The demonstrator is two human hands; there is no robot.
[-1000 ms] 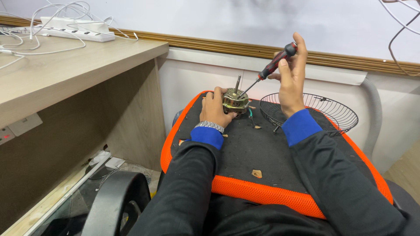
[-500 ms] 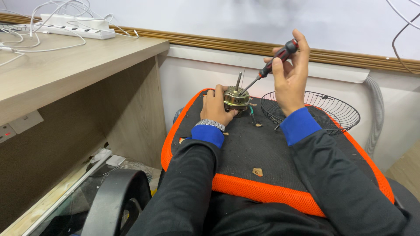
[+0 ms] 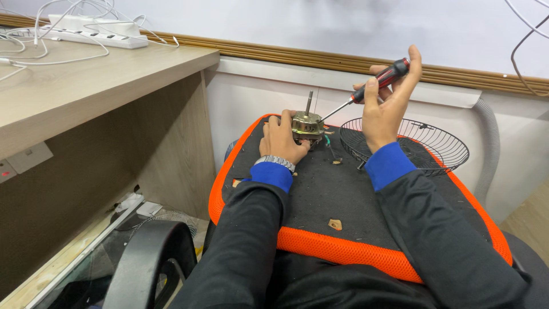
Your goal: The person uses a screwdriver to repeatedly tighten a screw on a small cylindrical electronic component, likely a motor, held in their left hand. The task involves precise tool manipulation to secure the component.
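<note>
The left hand (image 3: 283,140) clasps a brass-coloured fan motor (image 3: 307,125) on a black, orange-rimmed chair seat (image 3: 320,246). The right hand (image 3: 384,109) grips a red-and-black screwdriver (image 3: 372,88), tip at the motor. A wire fan guard (image 3: 434,150) lies beside; a white power strip (image 3: 91,35) sits on the wooden desk (image 3: 86,91).

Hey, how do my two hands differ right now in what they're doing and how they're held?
The left hand lies low on the black, orange-edged cushion, gripping the brass-coloured round motor; the right hand is raised above it. The left hand wraps its load; the right hand pinches the red-and-black-handled screwdriver, tilted with its tip at the motor. Both wear blue cuffs under black sleeves.
</note>
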